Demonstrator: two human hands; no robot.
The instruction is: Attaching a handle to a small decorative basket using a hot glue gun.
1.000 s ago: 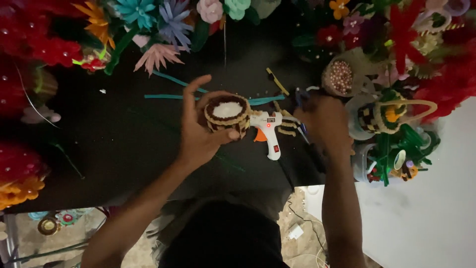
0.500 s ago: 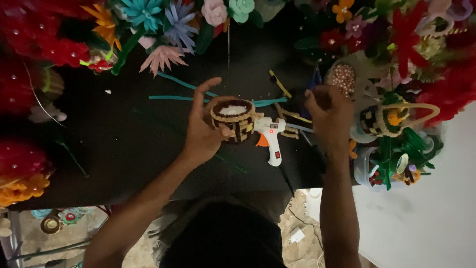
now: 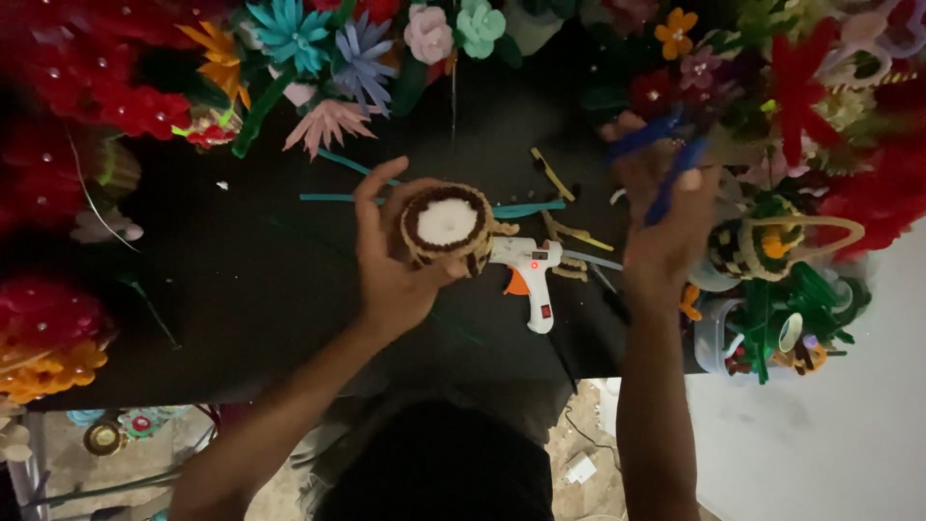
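My left hand (image 3: pixel 391 256) grips a small woven brown-and-tan basket (image 3: pixel 447 224) with a white filling, held above a black table (image 3: pixel 241 289). My right hand (image 3: pixel 666 217) is raised further right among the craft flowers, its fingers closed on a blue stem-like strip (image 3: pixel 666 159). A white glue gun (image 3: pixel 529 275) with an orange trigger lies on the table between my two hands, just right of the basket.
Red, pink, teal and purple craft flowers (image 3: pixel 328 48) ring the table's far and left edges. A small checked basket with a handle (image 3: pixel 762 246) and green pieces stand at right. Teal and yellow strips (image 3: pixel 555 178) lie behind the glue gun. A cord runs off the front edge.
My right hand has moved away from the glue gun, up and to the right into the flowers, and now holds a blue strip. The left hand keeps hold of the basket.
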